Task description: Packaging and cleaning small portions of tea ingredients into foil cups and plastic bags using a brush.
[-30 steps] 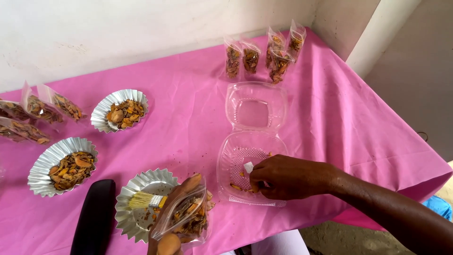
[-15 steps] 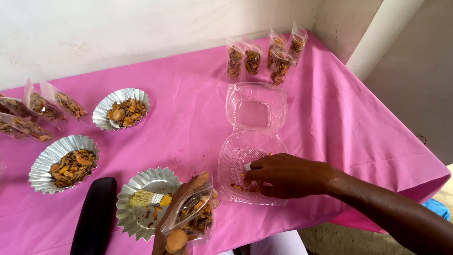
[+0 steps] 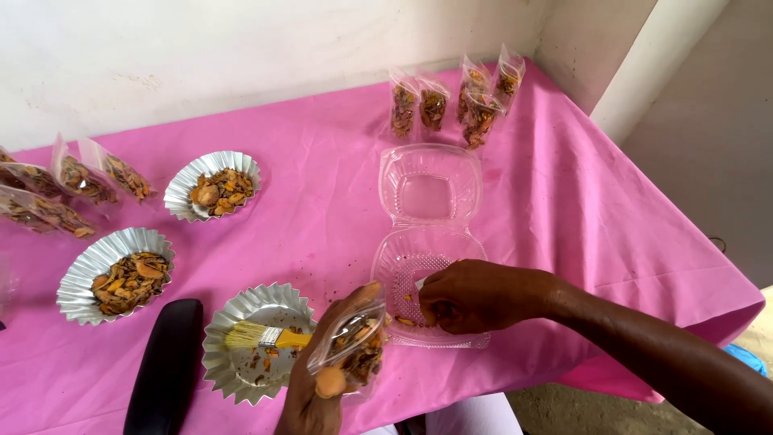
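Pink cloth covers the surface (image 3: 306, 201) where, lower centre, the left hand (image 3: 322, 387) pinches a light, crinkly pouch (image 3: 354, 346) while the right hand (image 3: 475, 296), fingers curled, picks brittle chips from the flimsy clamshell tray (image 3: 431, 266).

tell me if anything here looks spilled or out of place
Small brown crumbs lie scattered on the pink tablecloth between the foil trays and the clear clamshell container. A yellow brush lies inside the nearest foil tray.

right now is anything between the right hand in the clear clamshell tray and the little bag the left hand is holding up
Nothing visible is. The right hand rests in the clear clamshell tray among a few dried pieces, and the small clear bag in the left hand sits just beside the tray's near-left rim, only open air between them.
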